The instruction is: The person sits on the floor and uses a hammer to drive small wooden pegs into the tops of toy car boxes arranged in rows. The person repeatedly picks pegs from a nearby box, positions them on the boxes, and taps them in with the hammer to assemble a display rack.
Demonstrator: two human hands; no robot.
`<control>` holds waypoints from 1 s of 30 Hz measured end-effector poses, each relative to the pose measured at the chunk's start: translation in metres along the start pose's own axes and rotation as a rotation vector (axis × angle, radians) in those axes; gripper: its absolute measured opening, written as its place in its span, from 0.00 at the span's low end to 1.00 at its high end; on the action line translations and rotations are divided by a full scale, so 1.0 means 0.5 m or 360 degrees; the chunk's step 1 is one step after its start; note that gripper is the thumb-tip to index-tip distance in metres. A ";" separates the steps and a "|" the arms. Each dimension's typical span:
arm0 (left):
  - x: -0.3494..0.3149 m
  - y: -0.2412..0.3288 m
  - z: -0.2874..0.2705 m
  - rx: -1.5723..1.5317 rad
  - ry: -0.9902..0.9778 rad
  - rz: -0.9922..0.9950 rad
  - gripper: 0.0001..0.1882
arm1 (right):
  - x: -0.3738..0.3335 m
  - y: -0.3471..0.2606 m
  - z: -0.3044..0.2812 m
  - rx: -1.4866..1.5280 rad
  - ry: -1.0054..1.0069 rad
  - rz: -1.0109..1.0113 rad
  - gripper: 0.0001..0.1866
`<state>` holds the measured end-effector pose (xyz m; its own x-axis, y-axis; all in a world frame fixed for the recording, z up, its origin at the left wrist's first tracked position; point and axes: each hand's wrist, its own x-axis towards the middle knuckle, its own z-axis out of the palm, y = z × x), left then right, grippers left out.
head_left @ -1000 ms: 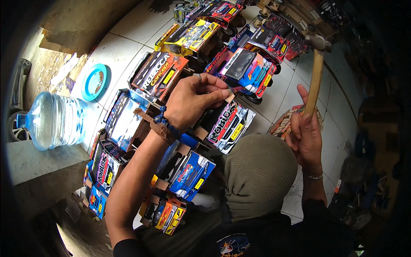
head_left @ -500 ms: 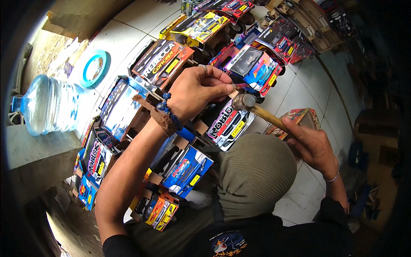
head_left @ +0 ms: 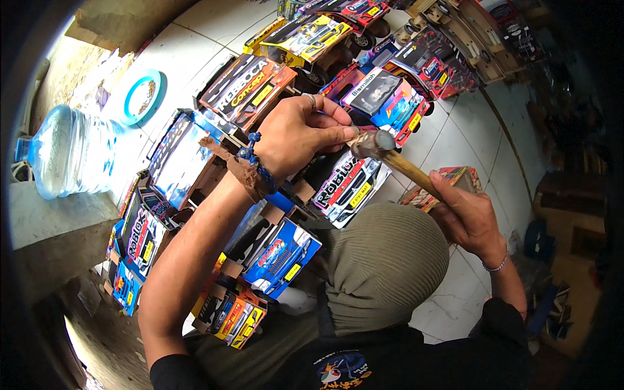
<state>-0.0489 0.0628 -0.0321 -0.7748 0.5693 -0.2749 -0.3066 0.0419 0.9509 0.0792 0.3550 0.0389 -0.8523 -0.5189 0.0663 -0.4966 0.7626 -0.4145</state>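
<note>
My right hand [head_left: 469, 221] grips the wooden handle of a hammer [head_left: 411, 170]. Its metal head is close beside the fingertips of my left hand [head_left: 302, 133], which are pinched together. Whatever they hold is small and mostly hidden; I cannot make it out. Both hands are over a white toy truck [head_left: 354, 185] with a printed front. Just beyond the hammer head stands a blue and purple toy truck [head_left: 383, 97]. An orange and black one [head_left: 250, 88] is behind my left hand. Below my right hand, a patterned box-like piece [head_left: 458, 179] is partly covered.
Several more printed toy trucks line the tiled floor, including a blue one [head_left: 286, 257] and a yellow one [head_left: 309, 39]. A large clear water bottle [head_left: 75, 153] lies at the left near a turquoise-rimmed plate [head_left: 156, 97]. A rounded olive ribbed cloth shape [head_left: 387, 270] fills the lower middle.
The hammer head has tilted and shifted slightly up beside my left fingertips. My left hand keeps its pinch in nearly the same place. The whole view has shifted a little.
</note>
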 end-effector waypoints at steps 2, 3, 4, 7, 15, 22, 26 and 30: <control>0.002 -0.001 -0.002 0.0012 -0.0002 0.0002 0.13 | 0.003 0.004 0.006 0.0022 0.0061 -0.0049 0.35; 0.002 -0.001 -0.002 0.0009 -0.0010 0.0007 0.13 | 0.004 0.006 0.008 0.0026 0.0029 -0.0034 0.35; 0.004 -0.001 -0.003 0.0014 -0.0021 0.0019 0.13 | 0.004 0.009 0.009 0.0029 -0.0002 -0.0019 0.34; 0.005 -0.002 -0.006 0.0092 -0.0050 0.0059 0.13 | 0.003 0.011 0.011 0.0085 0.0012 0.0046 0.34; 0.000 -0.015 -0.001 0.0217 0.0143 0.0269 0.11 | 0.001 0.011 0.014 0.0228 0.0015 0.0102 0.32; -0.028 -0.017 0.010 0.0830 0.0240 0.0626 0.13 | -0.003 0.017 0.021 0.0281 0.0004 0.0157 0.32; -0.030 -0.014 0.005 0.1022 0.0222 0.0729 0.13 | -0.004 0.020 0.026 0.0267 0.0029 0.0153 0.32; -0.026 -0.020 0.008 0.0889 0.0247 0.0685 0.14 | -0.006 0.019 0.026 0.0280 -0.0008 0.0217 0.32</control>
<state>-0.0337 0.0582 -0.0375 -0.8457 0.5082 0.1628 0.3398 0.2775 0.8986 0.0793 0.3588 0.0228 -0.9085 -0.4178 -0.0051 -0.3403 0.7470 -0.5711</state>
